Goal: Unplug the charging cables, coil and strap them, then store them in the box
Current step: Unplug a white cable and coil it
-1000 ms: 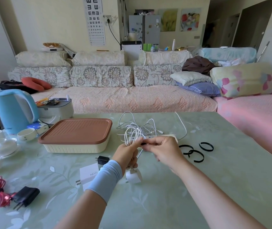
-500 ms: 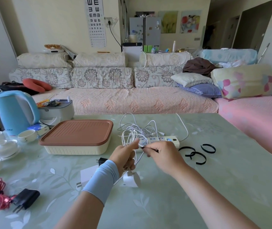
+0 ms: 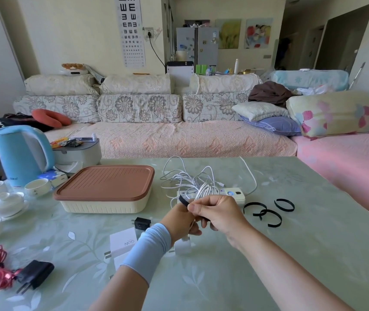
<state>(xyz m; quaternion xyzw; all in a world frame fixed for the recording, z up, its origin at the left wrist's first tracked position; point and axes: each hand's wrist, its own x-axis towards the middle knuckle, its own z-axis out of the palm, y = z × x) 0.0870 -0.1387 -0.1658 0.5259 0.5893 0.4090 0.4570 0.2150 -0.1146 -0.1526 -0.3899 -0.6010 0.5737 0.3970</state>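
Strapping is, we judge, our step: the coiled white cable, centre frame, runs roughly upright, loops toward the top and white plug below, gripped mid-length by our curled left hand while our right hand pinches the black strap, which next needs cinching shut.

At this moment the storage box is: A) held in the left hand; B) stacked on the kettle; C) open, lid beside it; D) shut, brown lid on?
D: the brown lid sits flat on the box, which stands on the table apart from the left hand gripping the white cable and the right hand pinching the black strap.
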